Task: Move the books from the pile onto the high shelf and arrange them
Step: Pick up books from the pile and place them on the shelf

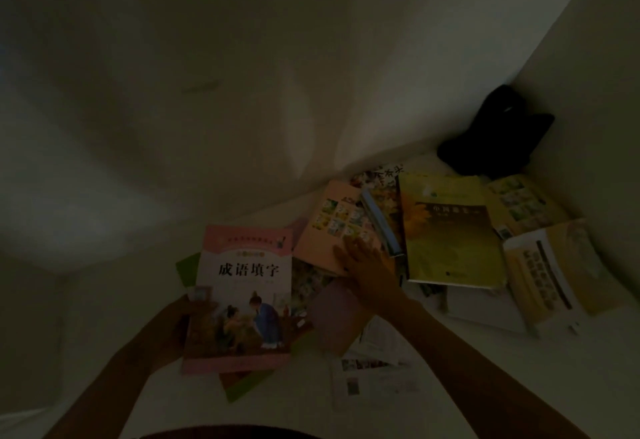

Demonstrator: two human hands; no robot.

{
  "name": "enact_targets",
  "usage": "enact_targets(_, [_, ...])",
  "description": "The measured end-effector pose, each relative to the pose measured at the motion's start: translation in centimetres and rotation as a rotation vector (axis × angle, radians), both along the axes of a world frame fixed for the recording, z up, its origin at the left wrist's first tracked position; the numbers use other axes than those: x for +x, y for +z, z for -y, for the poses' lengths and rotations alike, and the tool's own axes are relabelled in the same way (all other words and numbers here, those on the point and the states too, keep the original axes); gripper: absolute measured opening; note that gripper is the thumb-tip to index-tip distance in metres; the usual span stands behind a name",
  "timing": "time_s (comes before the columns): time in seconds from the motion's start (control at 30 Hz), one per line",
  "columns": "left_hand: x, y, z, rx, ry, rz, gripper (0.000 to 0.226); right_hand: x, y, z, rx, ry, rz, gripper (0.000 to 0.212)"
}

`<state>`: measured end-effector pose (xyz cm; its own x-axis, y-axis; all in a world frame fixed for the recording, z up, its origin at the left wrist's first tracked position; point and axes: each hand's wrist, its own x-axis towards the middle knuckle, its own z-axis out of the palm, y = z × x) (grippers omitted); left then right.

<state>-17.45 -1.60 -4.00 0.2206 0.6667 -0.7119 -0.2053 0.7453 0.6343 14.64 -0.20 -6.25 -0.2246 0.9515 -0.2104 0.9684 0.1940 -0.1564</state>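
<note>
The view is dim. My left hand [180, 320] grips the left edge of a pink-and-white book with a drawn figure in blue on its cover [242, 296], held above other books. My right hand [363, 265] lies flat with straight fingers on a peach book with small pictures [329, 227]. To the right lie a yellow-green book [450, 234], a pale yellow book with pictures [523, 206] and a white-and-yellow book [550, 275]. All lie spread on a white surface [485, 386] against a white wall.
A black object [498, 133] sits in the far right corner where the walls meet. A green book edge [242, 386] and white printed sheets [377, 369] lie under my arms. The white wall [207, 92] rises right behind the books.
</note>
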Motion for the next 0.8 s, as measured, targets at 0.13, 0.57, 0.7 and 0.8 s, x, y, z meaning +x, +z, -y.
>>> enact_targets(0.13, [-1.4, 0.8, 0.4, -0.08, 0.1, -0.14, 0.024, 1.2, 0.5, 1.8, 0.196, 0.067, -0.069, 0.069])
enact_targets(0.57, [4.2, 3.5, -0.1, 0.03, 0.227, 0.01, 0.019, -5.9, 9.5, 3.1, 0.253, -0.732, -1.627, 0.022])
enact_targets(0.7, [5.9, 2.4, 0.1, 0.025, 0.241, 0.029, 0.071, -8.5, 5.5, 4.8, -0.171, -0.792, -1.527, 0.019])
enact_targets(0.8, [6.8, 1.7, 0.3, -0.026, 0.267, 0.033, 0.051, -8.3, 4.5, 5.5, -0.347, -0.694, -1.105, 0.024])
